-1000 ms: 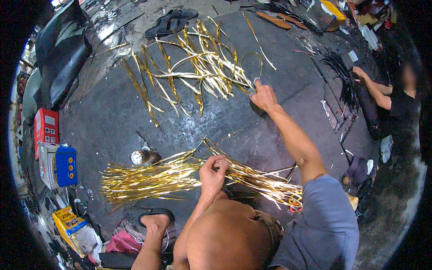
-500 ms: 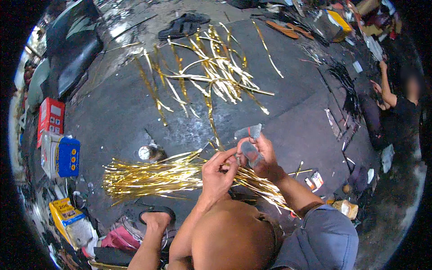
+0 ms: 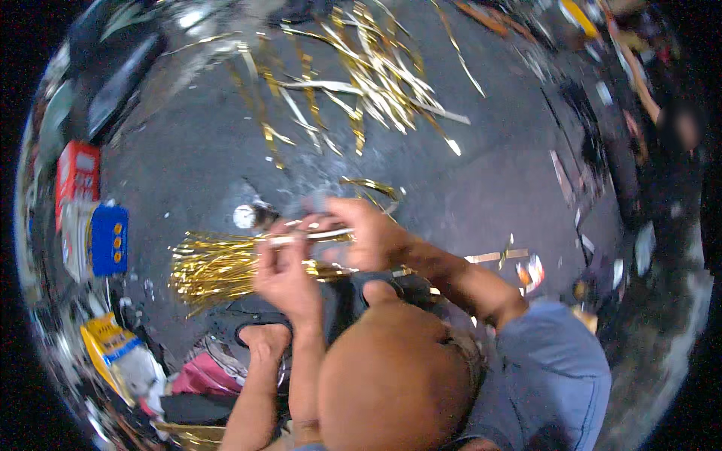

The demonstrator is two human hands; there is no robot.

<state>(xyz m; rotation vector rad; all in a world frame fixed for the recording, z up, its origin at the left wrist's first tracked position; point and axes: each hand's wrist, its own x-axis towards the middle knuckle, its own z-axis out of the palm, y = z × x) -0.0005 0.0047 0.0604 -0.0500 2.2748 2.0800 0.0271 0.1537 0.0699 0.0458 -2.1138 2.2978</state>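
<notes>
Since a second ago our right hand (image 3: 372,237) has come back from the far gold strips (image 3: 361,75) to meet our left hand (image 3: 286,274), fingers of both pinching a pale metal strip (image 3: 312,236) lying left-to-right above the gold strip bundle (image 3: 218,267) on the floor (image 3: 496,195).

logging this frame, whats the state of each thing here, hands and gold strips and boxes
left hand: closed on a pale strip
right hand: closed on the same strip
pale strip: held level between both hands
gold strip bundle: lying flat, gathered
scattered gold strips: loose, spread out
blue box: lying on floor
red box: lying on floor
</notes>
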